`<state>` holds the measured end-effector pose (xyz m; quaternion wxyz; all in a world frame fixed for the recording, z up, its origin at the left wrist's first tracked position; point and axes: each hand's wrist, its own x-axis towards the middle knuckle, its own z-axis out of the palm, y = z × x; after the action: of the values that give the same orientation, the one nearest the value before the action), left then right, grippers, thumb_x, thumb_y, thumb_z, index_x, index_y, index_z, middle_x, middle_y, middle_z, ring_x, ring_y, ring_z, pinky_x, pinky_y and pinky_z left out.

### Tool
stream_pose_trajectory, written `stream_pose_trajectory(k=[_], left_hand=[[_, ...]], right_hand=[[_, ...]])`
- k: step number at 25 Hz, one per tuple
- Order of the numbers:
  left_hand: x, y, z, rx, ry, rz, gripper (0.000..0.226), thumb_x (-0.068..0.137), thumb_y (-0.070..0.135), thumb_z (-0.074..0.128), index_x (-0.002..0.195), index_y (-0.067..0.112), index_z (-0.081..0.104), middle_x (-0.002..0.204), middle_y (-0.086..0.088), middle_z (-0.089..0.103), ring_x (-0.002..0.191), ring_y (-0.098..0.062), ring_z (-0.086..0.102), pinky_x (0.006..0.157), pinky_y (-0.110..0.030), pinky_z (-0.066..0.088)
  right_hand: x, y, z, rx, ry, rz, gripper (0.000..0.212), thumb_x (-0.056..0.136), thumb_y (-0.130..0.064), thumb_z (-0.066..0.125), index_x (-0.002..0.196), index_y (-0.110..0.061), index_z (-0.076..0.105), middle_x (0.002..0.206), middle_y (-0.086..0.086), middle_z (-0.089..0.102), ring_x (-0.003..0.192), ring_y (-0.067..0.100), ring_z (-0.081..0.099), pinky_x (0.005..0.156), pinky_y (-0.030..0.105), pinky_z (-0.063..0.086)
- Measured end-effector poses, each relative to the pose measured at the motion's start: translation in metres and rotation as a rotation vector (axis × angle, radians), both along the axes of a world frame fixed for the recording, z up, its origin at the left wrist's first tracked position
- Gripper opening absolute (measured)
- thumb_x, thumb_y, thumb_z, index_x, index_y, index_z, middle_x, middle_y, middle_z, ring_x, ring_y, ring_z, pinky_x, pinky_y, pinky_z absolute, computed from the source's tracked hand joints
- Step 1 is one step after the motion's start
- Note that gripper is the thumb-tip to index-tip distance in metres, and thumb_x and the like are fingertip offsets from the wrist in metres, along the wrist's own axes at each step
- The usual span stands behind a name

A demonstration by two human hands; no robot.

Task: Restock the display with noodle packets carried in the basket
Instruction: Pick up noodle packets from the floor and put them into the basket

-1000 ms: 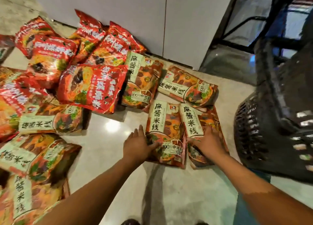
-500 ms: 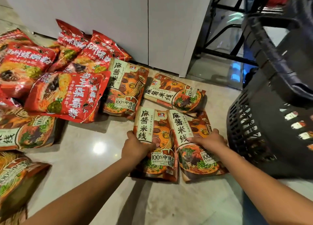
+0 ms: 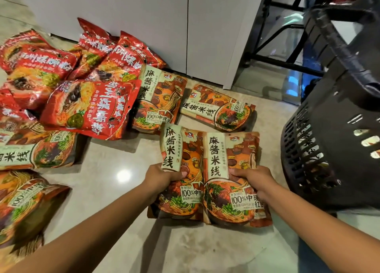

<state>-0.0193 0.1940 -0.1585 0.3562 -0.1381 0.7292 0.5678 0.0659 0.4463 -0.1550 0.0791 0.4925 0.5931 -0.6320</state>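
Two brown-orange noodle packets lie side by side in front of me, lifted a little off the floor. My left hand (image 3: 162, 177) grips the left packet (image 3: 181, 149) at its left edge. My right hand (image 3: 251, 179) grips the right packet (image 3: 232, 149) at its right side. The dark plastic basket (image 3: 320, 149) stands tilted just right of my right hand; I cannot make out what is inside. Two more brown-orange packets (image 3: 159, 99) (image 3: 218, 108) lie on the floor just beyond.
Several red noodle packets (image 3: 90, 108) are heaped at the left against a white cabinet (image 3: 144, 21). More brown-orange packets (image 3: 37, 151) lie along the left edge. A black metal frame (image 3: 273, 32) stands behind the basket. Bare tile floor (image 3: 115, 176) shows between the packets.
Both hands have closed on the two packets and drawn them toward me, raising them off the floor. The view has shifted slightly, bringing the basket closer at the right.
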Motion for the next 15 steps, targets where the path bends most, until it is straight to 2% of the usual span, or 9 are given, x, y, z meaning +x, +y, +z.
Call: stream_pose_trajectory(k=[4,8,11,13,15], left_hand=[[0.009,-0.037,-0.001,0.096,-0.061,0.007,0.05,0.069,0.017,0.087,0.115,0.009,0.067,0.103,-0.011,0.075,0.091,-0.03,0.074,0.086,-0.044,0.058],[0.01,-0.071,-0.005,0.152,-0.074,0.045,0.077,0.049,0.033,0.09,0.119,0.01,0.065,0.106,-0.013,0.075,0.093,-0.033,0.073,0.071,-0.037,0.061],[0.003,-0.09,0.005,0.137,-0.062,0.084,0.09,0.038,0.04,0.095,0.117,0.011,0.066,0.106,-0.013,0.075,0.094,-0.034,0.073,0.071,-0.037,0.061],[0.001,-0.103,0.024,0.113,-0.066,0.156,0.08,0.045,0.032,0.094,0.117,0.009,0.066,0.107,-0.013,0.074,0.095,-0.035,0.072,0.074,-0.039,0.06],[0.006,-0.117,0.055,0.084,-0.074,0.265,0.057,0.06,0.012,0.089,0.113,0.006,0.067,0.104,-0.014,0.075,0.094,-0.034,0.073,0.073,-0.038,0.06]], right_hand=[[0.003,-0.02,0.007,-0.128,0.095,0.132,0.045,0.063,-0.002,0.084,0.105,0.003,0.07,0.089,0.023,0.074,0.078,0.037,0.073,0.072,0.046,0.06],[-0.009,-0.037,0.002,-0.317,0.155,0.213,0.059,0.054,-0.011,0.084,0.11,0.0,0.069,0.098,0.022,0.073,0.084,0.036,0.073,0.073,0.046,0.06],[-0.017,-0.056,-0.001,-0.491,0.173,0.195,0.077,0.04,-0.016,0.093,0.111,-0.002,0.068,0.102,0.023,0.073,0.087,0.038,0.073,0.069,0.047,0.06],[-0.02,-0.071,0.005,-0.538,0.154,0.104,0.071,0.042,-0.012,0.091,0.109,0.0,0.069,0.097,0.022,0.074,0.081,0.035,0.074,0.067,0.047,0.061],[-0.019,-0.093,0.027,-0.548,0.091,0.039,0.071,0.046,-0.011,0.089,0.112,0.001,0.068,0.098,0.023,0.073,0.086,0.037,0.073,0.078,0.055,0.058]])
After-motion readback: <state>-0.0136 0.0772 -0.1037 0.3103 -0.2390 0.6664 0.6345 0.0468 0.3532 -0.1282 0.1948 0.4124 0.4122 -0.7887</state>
